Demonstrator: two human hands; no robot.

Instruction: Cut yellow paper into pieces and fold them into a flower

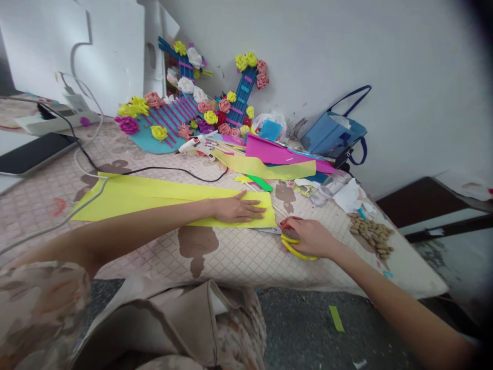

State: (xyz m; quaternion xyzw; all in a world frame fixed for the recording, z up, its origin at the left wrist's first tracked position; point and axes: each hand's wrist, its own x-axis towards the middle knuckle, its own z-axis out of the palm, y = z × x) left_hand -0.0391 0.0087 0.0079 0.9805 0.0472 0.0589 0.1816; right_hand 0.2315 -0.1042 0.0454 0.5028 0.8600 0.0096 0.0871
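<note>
A long sheet of yellow crepe paper (127,198) lies folded over on itself along the table. My left hand (236,208) rests flat on its right end, fingers spread and pointing right. Just past that end, my right hand (308,236) is closed around scissors (298,252) with red and yellow handles. The scissors lie low at the table, and their blades reach left to the paper's lower right corner, partly under it. How far the blades are apart is hidden. A thin wooden stick (280,209) and a green paper leaf (260,182) are beyond the paper.
Behind stand decorated cardboard shapes (165,123) with paper flowers. A white glue gun (196,145), magenta paper (269,151) and a yellow strip (265,168) lie there. Peanuts (372,234) are at the right, a blue bag (333,133) by the wall. A white cable (90,201) crosses the sheet's left end.
</note>
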